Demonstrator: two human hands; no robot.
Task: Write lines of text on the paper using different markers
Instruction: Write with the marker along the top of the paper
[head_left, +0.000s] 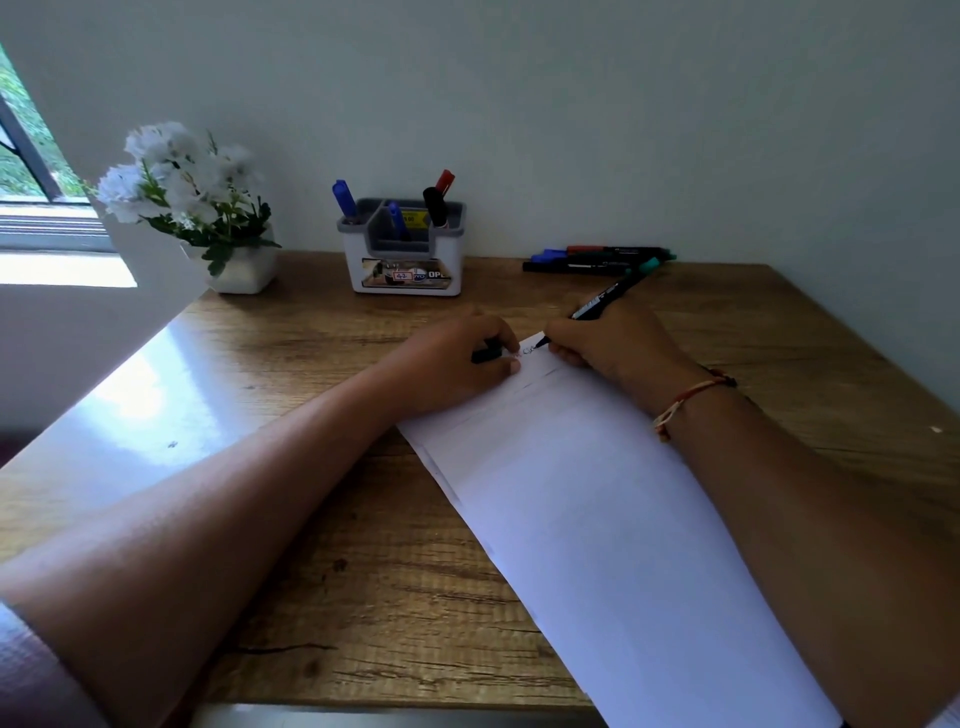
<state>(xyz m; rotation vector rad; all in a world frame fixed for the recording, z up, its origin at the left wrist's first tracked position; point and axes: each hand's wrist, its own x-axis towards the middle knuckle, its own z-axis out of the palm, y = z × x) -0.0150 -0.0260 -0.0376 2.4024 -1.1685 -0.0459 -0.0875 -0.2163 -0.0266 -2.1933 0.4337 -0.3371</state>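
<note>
A white sheet of paper (597, 519) lies slanted across the wooden desk (311, 571). My right hand (613, 343) grips a black marker (605, 299) with a teal end, its tip touching the paper's far edge where a few small marks show. My left hand (457, 364) rests on the paper's top left corner, its fingers closed around a small black marker cap (487, 354).
A grey-and-white pen holder (405, 260) with blue, black and red markers stands at the back by the wall. Several loose markers (597, 258) lie at the back right. A white pot of white flowers (208, 218) stands back left, beside a window.
</note>
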